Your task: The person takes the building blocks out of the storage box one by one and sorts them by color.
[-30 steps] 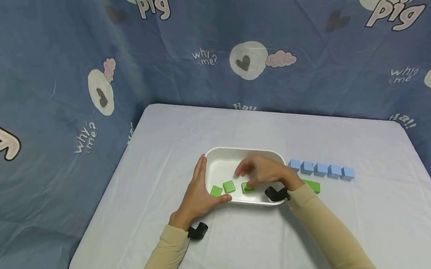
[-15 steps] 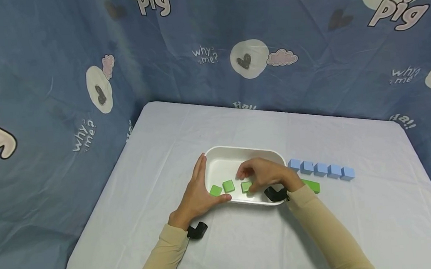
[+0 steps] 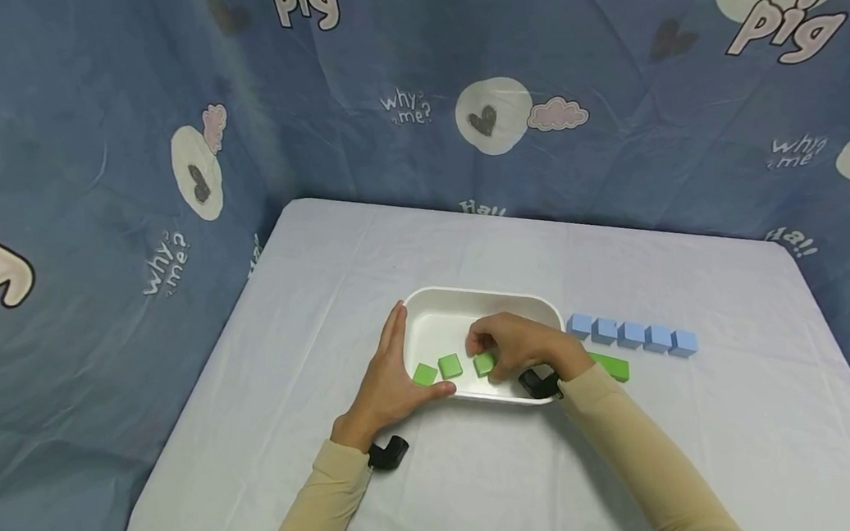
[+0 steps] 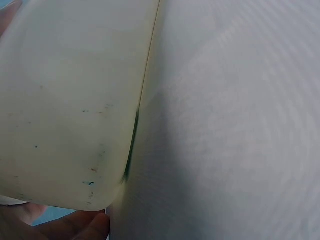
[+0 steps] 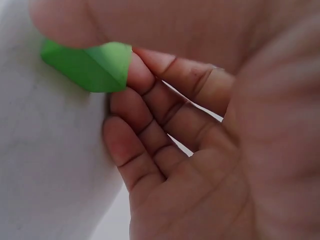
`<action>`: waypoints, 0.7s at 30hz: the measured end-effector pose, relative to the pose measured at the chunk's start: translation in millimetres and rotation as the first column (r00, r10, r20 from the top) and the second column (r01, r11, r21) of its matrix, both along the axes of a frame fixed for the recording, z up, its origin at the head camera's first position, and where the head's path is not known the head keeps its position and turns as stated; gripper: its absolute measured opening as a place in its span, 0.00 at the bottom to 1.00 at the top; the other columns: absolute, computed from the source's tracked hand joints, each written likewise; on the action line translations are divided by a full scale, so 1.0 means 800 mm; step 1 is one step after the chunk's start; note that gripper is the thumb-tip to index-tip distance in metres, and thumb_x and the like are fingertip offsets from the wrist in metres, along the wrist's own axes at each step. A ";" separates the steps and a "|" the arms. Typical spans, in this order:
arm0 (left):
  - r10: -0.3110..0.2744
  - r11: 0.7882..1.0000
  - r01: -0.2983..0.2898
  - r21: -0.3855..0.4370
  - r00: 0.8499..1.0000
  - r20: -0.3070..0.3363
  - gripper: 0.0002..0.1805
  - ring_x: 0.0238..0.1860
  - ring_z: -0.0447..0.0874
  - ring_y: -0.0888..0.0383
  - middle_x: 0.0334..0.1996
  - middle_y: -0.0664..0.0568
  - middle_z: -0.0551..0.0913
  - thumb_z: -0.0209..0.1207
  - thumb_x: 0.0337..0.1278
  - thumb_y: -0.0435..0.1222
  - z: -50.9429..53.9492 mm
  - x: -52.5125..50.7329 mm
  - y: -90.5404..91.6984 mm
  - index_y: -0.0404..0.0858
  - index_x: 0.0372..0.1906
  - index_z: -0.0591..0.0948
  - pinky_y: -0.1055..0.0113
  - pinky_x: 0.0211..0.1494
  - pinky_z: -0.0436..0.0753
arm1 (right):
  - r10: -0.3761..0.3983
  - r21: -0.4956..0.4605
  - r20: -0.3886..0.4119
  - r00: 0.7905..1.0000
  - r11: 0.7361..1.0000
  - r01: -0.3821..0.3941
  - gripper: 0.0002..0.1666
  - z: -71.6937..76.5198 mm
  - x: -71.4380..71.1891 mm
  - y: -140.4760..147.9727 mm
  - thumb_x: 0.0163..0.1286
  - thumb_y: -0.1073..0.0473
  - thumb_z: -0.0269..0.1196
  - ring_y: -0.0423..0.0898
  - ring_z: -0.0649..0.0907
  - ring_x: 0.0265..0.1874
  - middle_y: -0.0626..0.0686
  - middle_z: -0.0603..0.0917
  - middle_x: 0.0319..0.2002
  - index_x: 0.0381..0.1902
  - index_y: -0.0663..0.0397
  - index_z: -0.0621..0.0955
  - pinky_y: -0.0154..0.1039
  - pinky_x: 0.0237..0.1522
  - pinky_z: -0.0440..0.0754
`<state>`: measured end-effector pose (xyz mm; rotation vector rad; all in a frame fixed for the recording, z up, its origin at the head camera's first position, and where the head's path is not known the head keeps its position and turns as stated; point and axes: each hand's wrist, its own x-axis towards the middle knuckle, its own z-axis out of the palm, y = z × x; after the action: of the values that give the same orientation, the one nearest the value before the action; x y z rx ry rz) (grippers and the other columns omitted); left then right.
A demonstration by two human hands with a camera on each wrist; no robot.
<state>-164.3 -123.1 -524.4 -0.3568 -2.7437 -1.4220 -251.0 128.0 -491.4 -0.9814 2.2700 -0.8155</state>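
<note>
As outstretched L hand (image 3: pixel 391 391) touches tray (image 3: pixel 440 324), long axis sideways, R hand (image 3: pixel 525 345) pinches grn cube (image 3: pixel 484 365).

Free tray floor (image 3: pixel 437 326) lay beyond two green cubes (image 3: pixel 450 367), left hand (image 3: pixel 393 379) barred the left end, right hand (image 3: pixel 523 344) the right

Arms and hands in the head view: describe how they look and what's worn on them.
The left sleeve and right sleeve are long, plain and beige, reaching near the wrists. The left hand and right hand are bare. A small, bent black piece sits at each wrist.
</note>
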 end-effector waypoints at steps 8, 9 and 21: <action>0.006 1.000 -0.006 -0.006 1.000 0.000 0.78 0.77 0.55 0.46 0.83 0.56 0.40 0.80 0.33 0.61 0.002 -0.001 0.000 0.39 0.83 0.41 0.45 0.72 0.65 | -0.023 -0.016 -0.006 1.000 1.000 0.023 0.22 -0.002 -0.003 0.001 0.40 0.75 0.73 0.43 0.78 0.34 0.46 0.83 0.32 0.35 0.51 0.84 0.38 0.42 0.78; 0.007 1.000 -0.007 -0.009 1.000 0.001 0.78 0.77 0.55 0.46 0.83 0.56 0.40 0.79 0.33 0.61 0.002 -0.001 0.000 0.39 0.83 0.41 0.45 0.72 0.65 | -0.022 -0.022 -0.008 1.000 1.000 0.022 0.22 -0.002 -0.003 0.001 0.40 0.74 0.73 0.43 0.78 0.34 0.46 0.83 0.32 0.35 0.51 0.84 0.39 0.42 0.79; 0.011 1.000 -0.011 -0.005 1.000 0.007 0.78 0.77 0.53 0.45 0.83 0.51 0.41 0.81 0.34 0.58 0.001 -0.001 0.001 0.39 0.83 0.41 0.44 0.73 0.64 | -0.039 -0.227 0.025 0.999 0.973 0.044 0.21 -0.003 -0.010 0.008 0.49 0.74 0.68 0.44 0.84 0.43 0.47 0.85 0.39 0.43 0.55 0.84 0.41 0.52 0.82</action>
<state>-165.2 -122.5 -523.9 -0.3371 -2.7506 -1.4169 -259.4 134.4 -493.5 -1.0223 2.2213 -1.1180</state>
